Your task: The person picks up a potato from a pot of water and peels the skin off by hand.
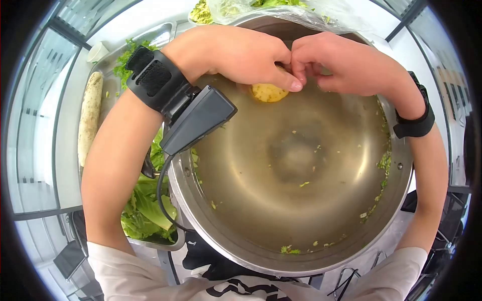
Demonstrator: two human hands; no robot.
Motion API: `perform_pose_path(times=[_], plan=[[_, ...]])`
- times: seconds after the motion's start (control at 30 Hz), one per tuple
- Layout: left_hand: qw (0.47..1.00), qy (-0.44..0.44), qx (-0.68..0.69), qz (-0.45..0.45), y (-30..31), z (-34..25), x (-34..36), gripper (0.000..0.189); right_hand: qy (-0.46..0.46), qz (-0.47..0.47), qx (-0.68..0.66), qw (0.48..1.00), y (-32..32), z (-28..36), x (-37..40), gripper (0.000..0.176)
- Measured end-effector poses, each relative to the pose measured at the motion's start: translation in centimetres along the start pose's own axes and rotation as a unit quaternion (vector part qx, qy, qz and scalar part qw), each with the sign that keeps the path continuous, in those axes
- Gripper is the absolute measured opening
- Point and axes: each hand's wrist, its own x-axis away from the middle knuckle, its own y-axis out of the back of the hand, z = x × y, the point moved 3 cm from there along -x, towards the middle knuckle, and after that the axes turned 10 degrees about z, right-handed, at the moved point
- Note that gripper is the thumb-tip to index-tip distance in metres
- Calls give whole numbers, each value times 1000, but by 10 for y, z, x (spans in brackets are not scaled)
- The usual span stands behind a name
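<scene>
My left hand (258, 57) is closed around a potato (270, 92), yellow with brown specks, whose lower part shows below my thumb. It is held over the far side of a large round metal basin (182, 188) with cloudy water in it. Beside it, my right hand (334, 62) has its fingers bent and drawn together, the fingertips meeting my left thumb and fingers. Whatever lies between the right fingertips is too small or hidden to make out. Small green leaf scraps (290, 249) float in the water and cling to the basin's inner wall.
Left of the basin, a metal tray (155, 245) carries leafy greens (148, 210). A long white radish (90, 118) lies farther up on the left, near a small white cup (98, 52). Behind the basin is a clear plastic bag (281, 14) with greens.
</scene>
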Motion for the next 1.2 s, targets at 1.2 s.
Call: perform_pose_path(times=[1.2], plan=[[999,23,-8,20,-4,3,0,52,-98,69,-94,988,6,20,-1,14]])
